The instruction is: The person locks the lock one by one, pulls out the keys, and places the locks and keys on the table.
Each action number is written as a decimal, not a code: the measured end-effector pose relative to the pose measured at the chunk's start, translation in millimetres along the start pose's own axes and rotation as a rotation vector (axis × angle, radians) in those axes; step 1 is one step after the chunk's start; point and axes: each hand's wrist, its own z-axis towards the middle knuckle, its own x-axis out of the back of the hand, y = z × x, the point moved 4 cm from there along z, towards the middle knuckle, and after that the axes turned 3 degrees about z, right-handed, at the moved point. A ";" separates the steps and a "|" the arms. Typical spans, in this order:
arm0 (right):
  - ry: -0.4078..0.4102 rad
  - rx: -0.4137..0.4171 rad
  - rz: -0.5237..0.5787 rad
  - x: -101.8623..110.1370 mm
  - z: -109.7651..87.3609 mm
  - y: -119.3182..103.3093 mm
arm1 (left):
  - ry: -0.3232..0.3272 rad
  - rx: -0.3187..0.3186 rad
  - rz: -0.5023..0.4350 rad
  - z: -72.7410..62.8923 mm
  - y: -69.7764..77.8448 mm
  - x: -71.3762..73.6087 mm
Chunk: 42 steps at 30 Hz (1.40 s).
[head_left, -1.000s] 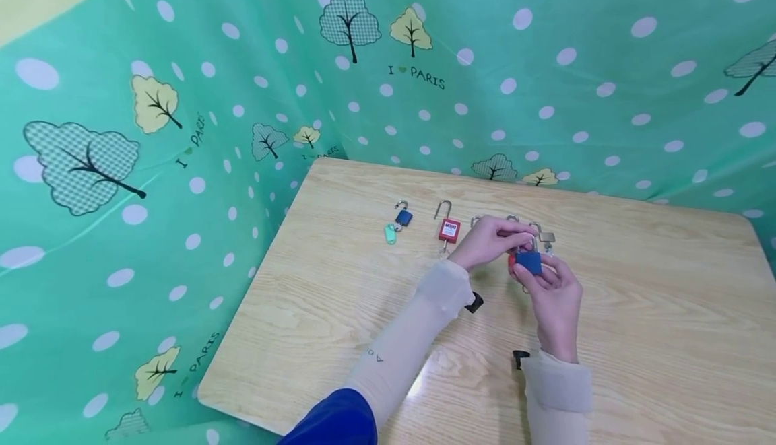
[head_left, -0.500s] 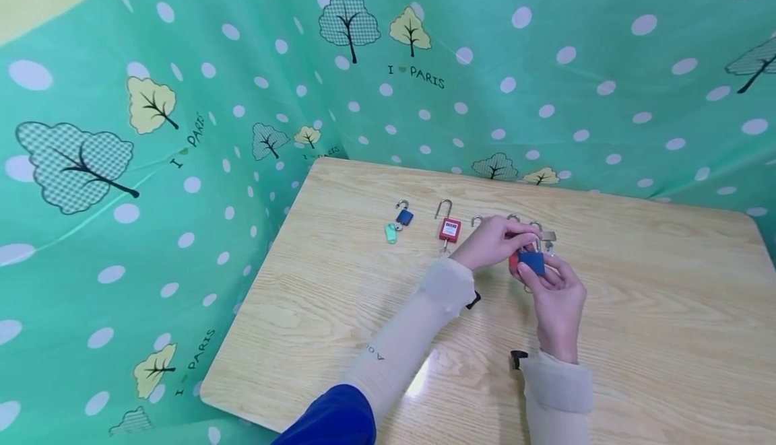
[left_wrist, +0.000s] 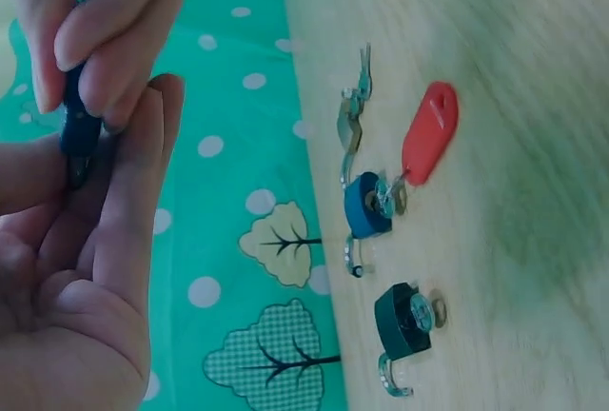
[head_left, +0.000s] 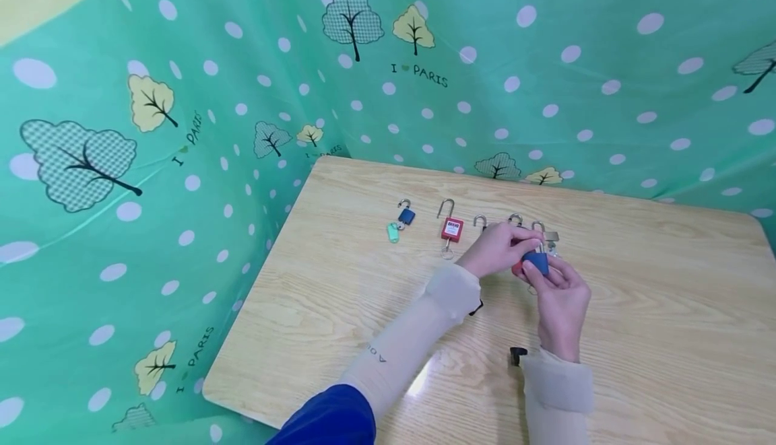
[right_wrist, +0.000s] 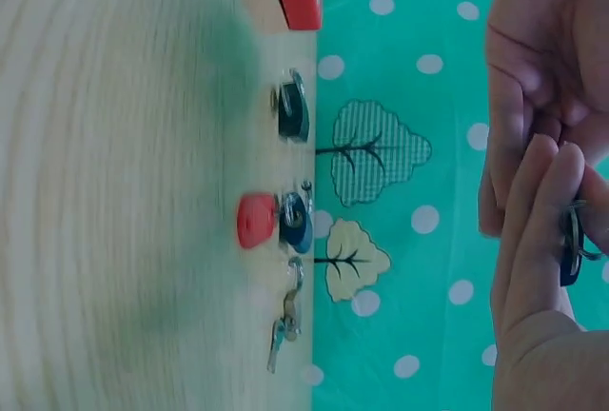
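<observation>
The right hand [head_left: 564, 297] pinches a blue lock [head_left: 537, 261] up above the desk [head_left: 667, 297]. The left hand [head_left: 498, 246] pinches its metal loop [head_left: 542, 248] at the top. A red lock [head_left: 451, 229] lies to the left, near a green tag [head_left: 393, 232].

Between left hand [head_left: 498, 251] and right hand [head_left: 564, 303]: blue padlock [head_left: 538, 263]. Left of left hand: red padlock [head_left: 452, 229], white patch; farther left, navy padlock [head_left: 407, 216], mint key tag [head_left: 393, 233]. Beyond both hands: green curtain [head_left: 424, 122], white polka dots, tree print in yellow and grey check. Under them: pale wood-grain table [head_left: 655, 303]. Cuffs [head_left: 558, 384] off-white.
</observation>
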 end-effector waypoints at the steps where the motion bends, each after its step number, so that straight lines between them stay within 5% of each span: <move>1: -0.009 0.001 -0.002 0.2 0.0 -0.6 | -0.003 0.001 -0.001 0.1 -1.1 -1.4; 12: -0.003 0.001 0.002 2.0 3.8 0.1 | -0.005 -0.009 -0.086 8.6 -8.4 -6.4; 20: -0.017 0.019 0.090 4.3 8.4 2.4 | -0.030 -0.022 -0.318 3.0 -11.5 -20.6; 32: -0.045 0.006 0.093 5.8 5.8 -0.9 | -0.054 -0.022 -0.277 8.2 -4.0 -13.9; 42: -0.002 -0.013 -0.015 19.6 -0.9 -3.2 | 0.044 0.063 -0.376 12.3 -1.3 -9.6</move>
